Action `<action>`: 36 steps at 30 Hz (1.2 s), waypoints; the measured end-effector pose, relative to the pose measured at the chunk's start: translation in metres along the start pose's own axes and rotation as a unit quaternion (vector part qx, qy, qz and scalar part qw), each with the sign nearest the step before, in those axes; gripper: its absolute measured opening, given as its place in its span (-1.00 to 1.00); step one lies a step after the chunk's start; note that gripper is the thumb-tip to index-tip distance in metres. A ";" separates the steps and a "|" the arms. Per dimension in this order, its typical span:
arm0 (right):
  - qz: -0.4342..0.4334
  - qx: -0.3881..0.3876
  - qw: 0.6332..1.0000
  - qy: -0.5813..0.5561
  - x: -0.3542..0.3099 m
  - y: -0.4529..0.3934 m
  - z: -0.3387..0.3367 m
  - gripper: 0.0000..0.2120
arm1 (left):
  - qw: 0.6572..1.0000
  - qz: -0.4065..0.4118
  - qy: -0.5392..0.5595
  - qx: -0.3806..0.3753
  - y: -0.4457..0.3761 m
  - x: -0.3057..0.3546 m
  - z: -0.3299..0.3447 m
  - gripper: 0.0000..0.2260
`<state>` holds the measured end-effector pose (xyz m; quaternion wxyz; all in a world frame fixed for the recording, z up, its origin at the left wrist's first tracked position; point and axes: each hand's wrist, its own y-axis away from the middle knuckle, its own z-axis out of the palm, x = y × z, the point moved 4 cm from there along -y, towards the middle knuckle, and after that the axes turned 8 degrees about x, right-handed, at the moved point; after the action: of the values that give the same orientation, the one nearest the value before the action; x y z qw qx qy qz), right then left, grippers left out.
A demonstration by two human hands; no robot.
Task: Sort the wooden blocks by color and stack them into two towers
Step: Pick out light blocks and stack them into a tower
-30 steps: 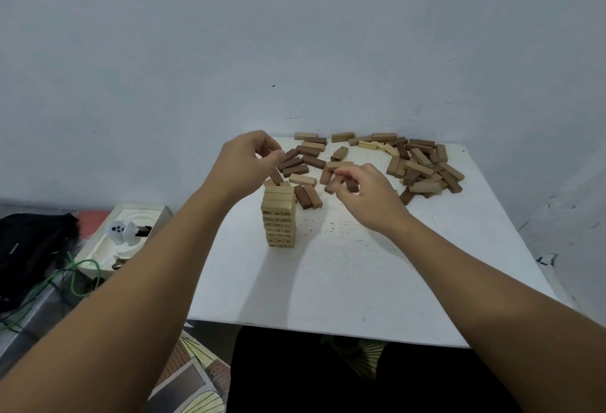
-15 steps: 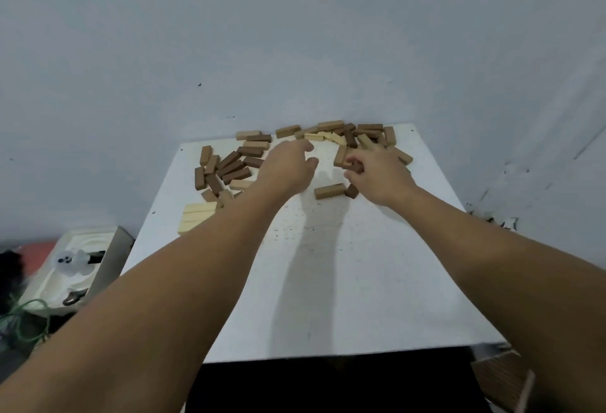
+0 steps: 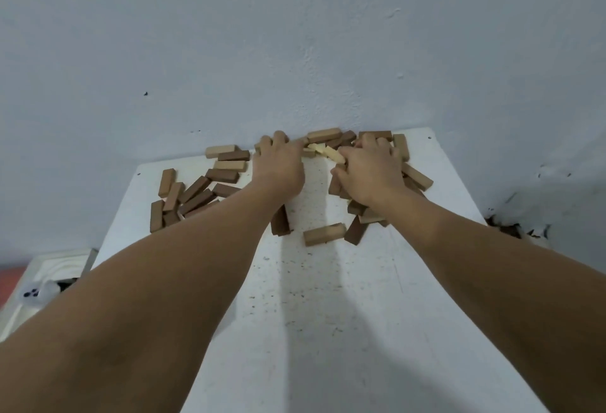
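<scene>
Seemingly both hands, left hand (image 3: 278, 166) and right hand (image 3: 369, 171), atop wooden blocks (image 3: 196, 193), grips unreadable.

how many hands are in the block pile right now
2. The left hand lies on blocks at the table's far edge; the right hand lies on the right heap. Fingers are partly hidden.

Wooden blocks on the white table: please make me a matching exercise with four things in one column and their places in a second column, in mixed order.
Things:
1. lone light-brown wooden block
2. left hand
3. right hand
4. pale yellowish wooden block

Places:
A. on the heap of blocks at the right of the white table
B. between the two hands, near the wall
C. alone, nearer the person than both hands
D. on blocks at the table's far edge, right of the left cluster of dark brown blocks

Pairs: 1-C, 2-D, 3-A, 4-B
</scene>
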<state>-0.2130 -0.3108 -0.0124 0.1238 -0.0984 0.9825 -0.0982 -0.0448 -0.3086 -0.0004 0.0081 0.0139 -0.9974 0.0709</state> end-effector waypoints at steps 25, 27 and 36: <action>0.057 0.017 0.998 -0.030 0.005 -0.030 0.017 -0.78 | 0.991 0.098 0.076 -0.054 -0.046 -0.014 0.011 -0.64; 0.051 0.015 0.998 -0.019 0.005 -0.030 0.016 -0.78 | 0.989 0.113 0.041 -0.081 -0.048 -0.015 0.008 -0.55; 0.022 0.015 0.999 0.023 -0.002 -0.029 0.013 -0.79 | 0.989 0.119 0.019 -0.087 -0.045 -0.013 0.009 -0.68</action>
<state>-0.2026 -0.3402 -0.0177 0.1049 -0.0726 0.9854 -0.1128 -0.0311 -0.3537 -0.0035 0.0200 -0.1072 -0.9939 -0.0159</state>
